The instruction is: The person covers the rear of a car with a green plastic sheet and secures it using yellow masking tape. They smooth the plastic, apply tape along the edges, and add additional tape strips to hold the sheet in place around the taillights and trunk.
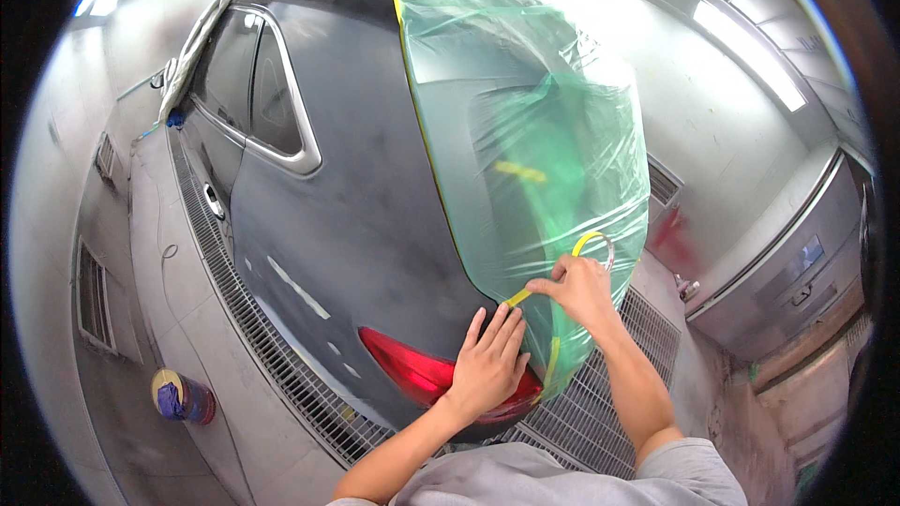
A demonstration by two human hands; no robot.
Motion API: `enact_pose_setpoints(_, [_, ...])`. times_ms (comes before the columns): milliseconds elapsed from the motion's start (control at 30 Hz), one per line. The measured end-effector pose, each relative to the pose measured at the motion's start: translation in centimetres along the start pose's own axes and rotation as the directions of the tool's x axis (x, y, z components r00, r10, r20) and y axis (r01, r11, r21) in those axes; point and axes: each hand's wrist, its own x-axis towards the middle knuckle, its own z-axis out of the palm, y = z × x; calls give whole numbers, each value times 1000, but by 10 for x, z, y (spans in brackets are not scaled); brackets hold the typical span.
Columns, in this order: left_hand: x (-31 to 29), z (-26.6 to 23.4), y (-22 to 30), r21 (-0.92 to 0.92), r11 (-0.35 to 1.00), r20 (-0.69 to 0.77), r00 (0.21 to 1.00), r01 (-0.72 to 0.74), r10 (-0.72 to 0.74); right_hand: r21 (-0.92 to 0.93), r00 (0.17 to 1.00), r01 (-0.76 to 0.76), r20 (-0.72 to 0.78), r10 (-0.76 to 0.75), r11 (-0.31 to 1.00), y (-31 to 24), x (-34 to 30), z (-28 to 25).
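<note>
A dark grey car body (pixel 352 178) fills the middle of the view. Green translucent masking film (pixel 441 112) covers its back end, with yellow tape along part of the film's edge. My left hand (pixel 489 356) lies flat on the body just above the red tail light (pixel 398 364), fingers stretched out and the tips at a short strip of yellow tape (pixel 518 298). In my right hand (pixel 583 292) is a roll of yellow masking tape (pixel 585 238), held over the film. The strip runs between the right fingers and the left fingertips.
Floor grating (pixel 267 356) runs along the car's left side, and more lies under its rear. A can with a purple wad on top (pixel 173 398) stands on the floor at left. A grey cabinet (pixel 797 262) is at right. Grey sheeting (pixel 211 33) drapes the roof's far edge.
</note>
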Motion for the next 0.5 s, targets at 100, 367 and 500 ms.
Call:
enact_pose_setpoints(100, [3, -4, -4, -32, 999, -13, 999, -30, 30, 76, 989, -20, -142, 30, 997, 3, -9, 0])
enact_pose_setpoints(367, [4, 1, 5, 71, 994, 182, 981, -87, 73, 248, 973, 31, -231, 28, 968, -2, -58, -5])
enact_pose_setpoints(500, [0, 14, 17, 14, 972, 334, 918, -233, 215, 339, 966, 4, -244, 84, 941, -4, -81, -2])
